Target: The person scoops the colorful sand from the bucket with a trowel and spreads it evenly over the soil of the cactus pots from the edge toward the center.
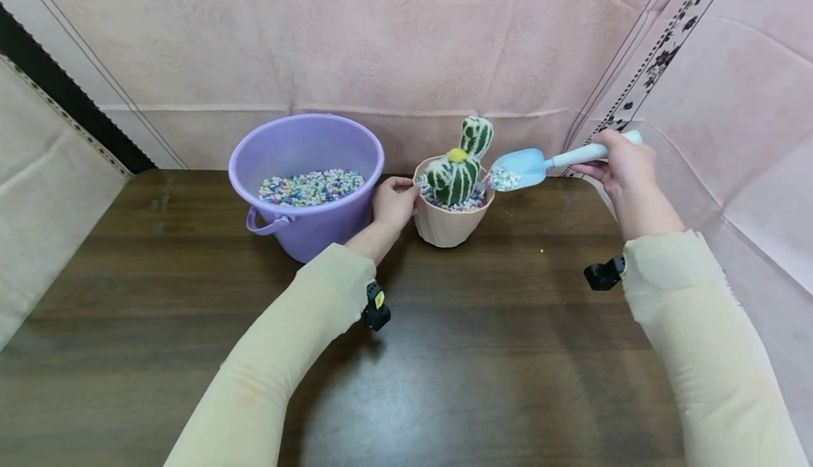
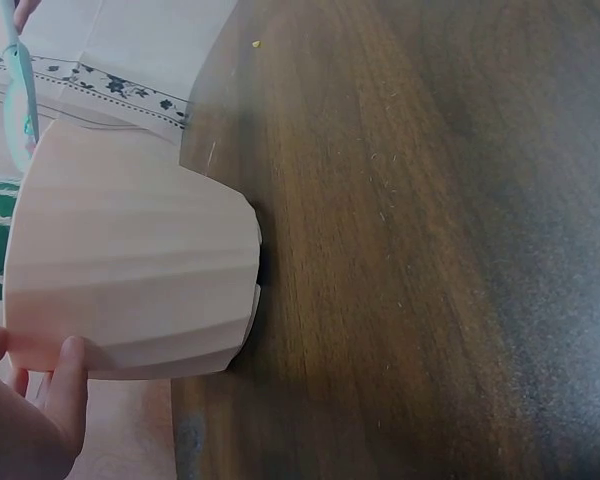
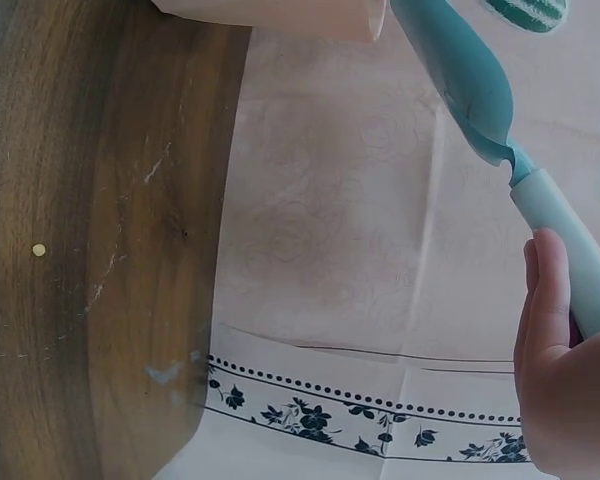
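Observation:
My right hand [image 1: 629,171] grips the pale handle of a light blue trowel [image 1: 532,164]. Small colored pebbles [image 1: 504,179] lie on its blade, whose tip reaches the right rim of a pale pink flowerpot [image 1: 447,227]. In the pot stands a green and white striped cactus [image 1: 459,174] with a yellow top, pebbles around its base. With thumb and fingers, my left hand [image 1: 395,204] pinches the pot's left rim; the left wrist view shows its fingertips on the pot wall [image 2: 140,260]. The right wrist view shows the trowel [image 3: 475,80] from below, its pebbles hidden.
A purple bucket [image 1: 305,231] partly filled with multicolored pebbles [image 1: 311,188] stands left of the pot, close to my left hand. Behind the brown wooden table [image 1: 476,354] hang pink cloths [image 1: 381,37]. One tiny yellow pebble [image 1: 542,250] lies on the table.

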Demonstrator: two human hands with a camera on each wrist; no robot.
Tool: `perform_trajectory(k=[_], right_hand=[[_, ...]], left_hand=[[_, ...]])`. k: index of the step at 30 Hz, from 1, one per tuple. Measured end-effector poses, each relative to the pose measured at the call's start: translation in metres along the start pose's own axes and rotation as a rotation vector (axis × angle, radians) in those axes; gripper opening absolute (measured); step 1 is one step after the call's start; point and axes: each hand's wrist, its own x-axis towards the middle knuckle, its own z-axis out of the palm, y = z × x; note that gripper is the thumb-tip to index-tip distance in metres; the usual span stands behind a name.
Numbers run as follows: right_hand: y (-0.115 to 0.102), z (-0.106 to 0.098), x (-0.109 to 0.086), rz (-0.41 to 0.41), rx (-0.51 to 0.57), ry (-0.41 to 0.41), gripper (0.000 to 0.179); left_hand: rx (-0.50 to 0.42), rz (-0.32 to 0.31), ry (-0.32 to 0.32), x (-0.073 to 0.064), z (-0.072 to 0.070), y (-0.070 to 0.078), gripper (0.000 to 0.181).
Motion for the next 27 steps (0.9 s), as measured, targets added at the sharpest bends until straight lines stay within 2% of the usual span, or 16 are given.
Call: perform_trajectory(k=[15,20,27], right_hand=[[-0.003,0.018,-0.005,-0.083,-0.059,0.020,0.017],[-0.001,0.025,-0.007,-0.104,-0.101,0.006,0.022],[-0.002,0.032,-0.009,-0.151,-0.174,-0.003,0.018]], left_hand=[[0.000,-0.015,-0.004,0.000,0.000,0.000,0.025],[-0.002,-0.016,-0.007,0.000,0.000,0.001,0.025],[-0.001,0.000,-0.013,0.001,-0.001,-0.001,0.027]])
